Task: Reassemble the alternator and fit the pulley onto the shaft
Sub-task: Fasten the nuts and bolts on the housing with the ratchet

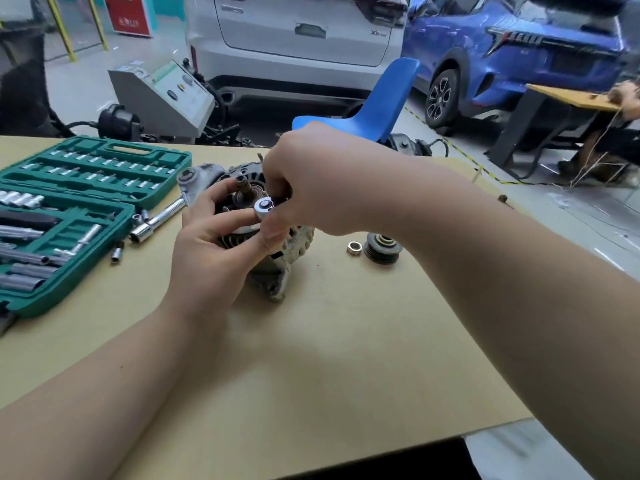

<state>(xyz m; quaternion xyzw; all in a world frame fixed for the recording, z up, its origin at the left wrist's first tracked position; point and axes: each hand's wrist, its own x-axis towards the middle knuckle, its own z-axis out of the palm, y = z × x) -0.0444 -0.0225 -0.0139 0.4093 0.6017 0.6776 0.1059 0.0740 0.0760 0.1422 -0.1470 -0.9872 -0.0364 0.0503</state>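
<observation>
The grey alternator (284,252) lies on the cardboard-covered table (311,358), its bare shaft (244,188) pointing up toward me. My left hand (211,244) grips the housing from the near left side. My right hand (311,181) comes over from the right and holds a ratchet whose round silver head (264,206) sits on the housing face beside the shaft; its handle is hidden under the fingers. The black grooved pulley (381,249) and a hex nut (354,248) rest on the table to the right, apart from the alternator.
An open green socket set case (76,216) lies at the left, with a chrome extension bar (157,220) and loose sockets (117,253) next to it. Beyond the table stand a blue chair (377,105), a grey machine and two parked cars.
</observation>
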